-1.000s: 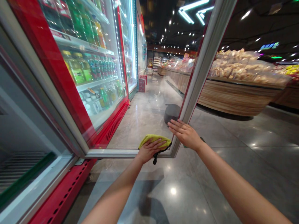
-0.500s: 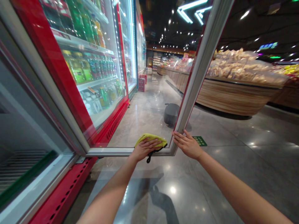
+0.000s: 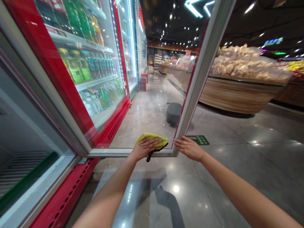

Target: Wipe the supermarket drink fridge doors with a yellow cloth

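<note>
My left hand (image 3: 144,148) presses a yellow cloth (image 3: 148,137) with dark edging and a black loop against the low part of the glass door, just above its bottom rail. The fingers lie over the cloth and hide part of it. At the lower outer corner, my right hand (image 3: 190,148) holds the side of the grey door frame (image 3: 203,76), fingers wrapped on its edge. The door stands swung out from the red drinks cooler, and bottles behind a neighbouring pane (image 3: 82,66) show through the glass.
The cooler's red base (image 3: 63,193) and bare wire rack (image 3: 21,167) are at the left. Beyond the door stands a dark grey rounded object (image 3: 174,114) on the floor. A green exit marker (image 3: 200,140) lies right of the door, and a wood-sided display (image 3: 235,96) of bagged goods stands behind.
The cloth and my left hand have shifted slightly left along the bottom of the glass. My right hand stays at the frame corner, a little lower on it. The camera view has tilted slightly.
</note>
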